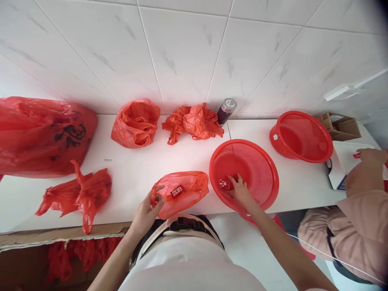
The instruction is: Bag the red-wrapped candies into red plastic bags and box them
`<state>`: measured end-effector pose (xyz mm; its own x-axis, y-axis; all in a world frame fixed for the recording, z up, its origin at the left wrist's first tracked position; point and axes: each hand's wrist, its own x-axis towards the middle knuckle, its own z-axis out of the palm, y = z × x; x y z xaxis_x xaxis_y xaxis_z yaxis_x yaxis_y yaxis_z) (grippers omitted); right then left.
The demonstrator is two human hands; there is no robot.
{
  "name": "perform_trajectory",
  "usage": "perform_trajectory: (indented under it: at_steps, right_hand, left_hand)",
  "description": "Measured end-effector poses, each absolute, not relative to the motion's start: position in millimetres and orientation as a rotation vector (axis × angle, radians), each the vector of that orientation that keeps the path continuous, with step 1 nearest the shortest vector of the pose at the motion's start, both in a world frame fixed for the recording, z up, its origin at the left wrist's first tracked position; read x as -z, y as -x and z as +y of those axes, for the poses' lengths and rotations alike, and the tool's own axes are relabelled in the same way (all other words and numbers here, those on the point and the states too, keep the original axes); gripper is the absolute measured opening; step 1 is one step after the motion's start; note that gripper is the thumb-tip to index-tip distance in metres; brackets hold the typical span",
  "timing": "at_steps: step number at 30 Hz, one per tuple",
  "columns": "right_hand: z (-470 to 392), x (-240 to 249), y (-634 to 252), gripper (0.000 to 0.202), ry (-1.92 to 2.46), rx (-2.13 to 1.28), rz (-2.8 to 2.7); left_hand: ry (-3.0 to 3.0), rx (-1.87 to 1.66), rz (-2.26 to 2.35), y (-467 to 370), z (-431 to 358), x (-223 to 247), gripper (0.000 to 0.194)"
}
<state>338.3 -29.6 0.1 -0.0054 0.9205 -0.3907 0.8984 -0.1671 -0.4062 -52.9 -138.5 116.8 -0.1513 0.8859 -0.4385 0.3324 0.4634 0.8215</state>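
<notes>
At the left end of the white table (130,169), a bulging red bag (36,133) with black lettering sits behind a knotted red bag (96,190). Next along, a red bag with rolled folds (135,123) stands by the tiled wall. Your left hand (148,209) is at the left edge of an open red bag (194,184), thumb and forefinger spread apart; whether your other fingers pinch the film, you cannot tell. A small red box (177,191) with a pale label lies inside. Your right hand (241,192) reaches into a red mesh basket (275,182), fingers bent and parted beside a red-and-white packet (223,184); you cannot tell whether they pinch anything. Farther right stand a second red basket (277,143) and a co-worker in a pink sleeve (365,210).
</notes>
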Motion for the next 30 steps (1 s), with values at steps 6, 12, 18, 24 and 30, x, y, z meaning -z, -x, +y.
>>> perform_trajectory:
  at_steps: [6, 12, 18, 24, 30]
  right_hand:
    - [-22, 18, -317, 0.029, 2.050, -0.891, -2.054]
    - [4, 21, -317, 0.024, 2.041, -0.903, -1.832]
    - [12, -8, -311, 0.027, 2.006, -0.898, -1.555]
    - [-28, -57, -210, 0.017, 1.472, -1.074, -1.576]
    - [-39, -71, -196, 0.022, 1.473, -0.937, -1.920]
  left_hand:
    - [-1.022, -0.752, 1.765, 43, -134, -122, 0.052]
    - [-1.005, -0.803, 1.786, 40, -131, -133, 0.050]
    - [-1.011, -0.801, 1.779, 39, -127, -134, 0.050]
    - [-1.053, -0.785, 1.735, 38, -119, -132, 0.051]
    - [-1.059, -0.826, 1.692, 40, -118, -135, 0.055]
